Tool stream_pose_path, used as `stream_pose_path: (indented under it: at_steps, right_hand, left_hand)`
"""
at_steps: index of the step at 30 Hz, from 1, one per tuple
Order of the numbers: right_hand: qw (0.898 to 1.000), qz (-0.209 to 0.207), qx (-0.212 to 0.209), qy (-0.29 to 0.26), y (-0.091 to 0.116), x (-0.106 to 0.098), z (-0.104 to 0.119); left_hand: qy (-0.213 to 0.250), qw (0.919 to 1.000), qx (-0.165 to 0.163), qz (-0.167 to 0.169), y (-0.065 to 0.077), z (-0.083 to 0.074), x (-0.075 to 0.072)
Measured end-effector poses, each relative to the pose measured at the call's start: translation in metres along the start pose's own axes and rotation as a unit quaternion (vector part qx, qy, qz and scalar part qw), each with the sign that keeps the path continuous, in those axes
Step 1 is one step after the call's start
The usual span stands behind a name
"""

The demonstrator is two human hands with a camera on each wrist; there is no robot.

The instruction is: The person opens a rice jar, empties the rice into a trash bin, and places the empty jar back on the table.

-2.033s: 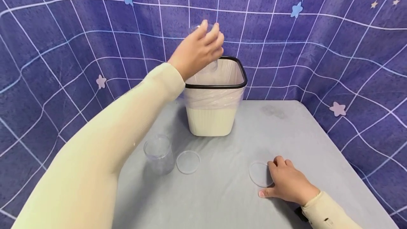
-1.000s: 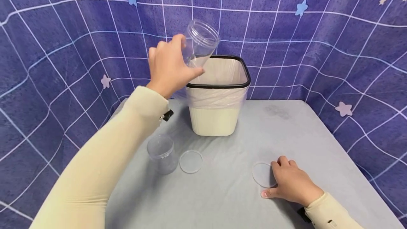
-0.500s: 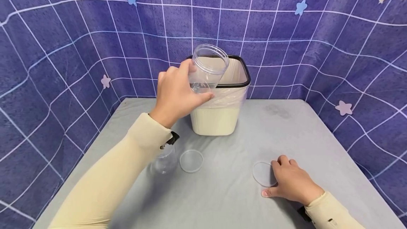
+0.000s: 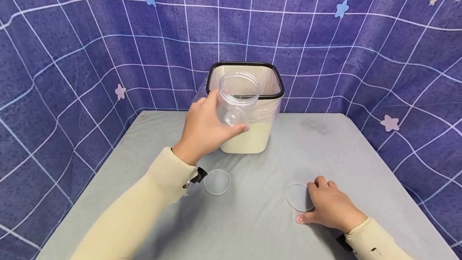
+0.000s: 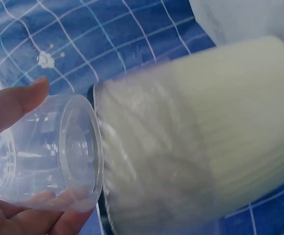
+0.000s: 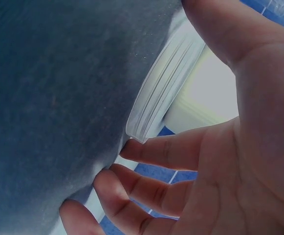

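My left hand [image 4: 205, 127] grips a clear plastic jar [image 4: 236, 95], thumb on one side and fingers round the other. The jar's uncapped mouth is up, and it overlaps the bin's front rim in the head view. Its wall shows clear in the left wrist view, between thumb [image 5: 34, 93] and fingers. My right hand [image 4: 330, 202] rests on the table with fingers spread, beside a clear round lid [image 4: 297, 198]. In the right wrist view, an index fingertip sits right at the edge of that lid [image 6: 163, 81]. A second lid [image 4: 217, 182] lies flat near the left sleeve.
A cream waste bin [image 4: 249, 137] with a black rim and a plastic liner stands at the back of the grey table [image 4: 260, 220]. Another clear jar is mostly hidden behind the left sleeve. A purple grid-patterned curtain [image 4: 306, 63] surrounds the table.
My left hand has brought the jar from over the bin down toward me, tipping it more upright. Its forearm now covers the second jar. My right hand has stayed in place.
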State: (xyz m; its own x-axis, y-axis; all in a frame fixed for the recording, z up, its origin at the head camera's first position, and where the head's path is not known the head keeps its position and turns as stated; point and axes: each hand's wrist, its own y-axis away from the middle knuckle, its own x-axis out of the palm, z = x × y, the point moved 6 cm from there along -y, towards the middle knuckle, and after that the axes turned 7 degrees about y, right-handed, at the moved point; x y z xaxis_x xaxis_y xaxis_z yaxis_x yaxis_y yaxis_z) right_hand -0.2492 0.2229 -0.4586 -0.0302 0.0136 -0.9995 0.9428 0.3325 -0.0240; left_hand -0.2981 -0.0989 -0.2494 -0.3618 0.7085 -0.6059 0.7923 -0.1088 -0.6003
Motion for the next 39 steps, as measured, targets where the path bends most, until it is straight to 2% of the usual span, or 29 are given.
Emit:
stream_pose_path:
  at_steps: [8,17,24,33,39]
  right_hand:
    - [1.000,-0.004,-0.001,-0.001,0.000,0.000,0.000]
    - [1.000,-0.007,-0.001,0.001,-0.001,0.000,0.000]
    - [1.000,-0.004,0.002,-0.001,0.000,0.000,0.001]
    - [1.000,-0.012,-0.001,0.002,0.002,0.000,0.003]
    - [1.000,-0.006,0.004,0.001,0.000,-0.001,0.002]
  left_hand:
    - [0.031,0.9981,0.015,0.051,0.024,-0.002,0.030]
    - [0.055,0.9934,0.006,0.101,0.048,-0.001,0.061]
    - [0.086,0.9864,-0.020,0.139,0.064,0.002,0.087]
    - [0.093,0.9791,-0.017,0.180,0.080,0.009,0.112]
    - [0.086,0.9755,-0.003,0.203,0.087,0.009,0.126]
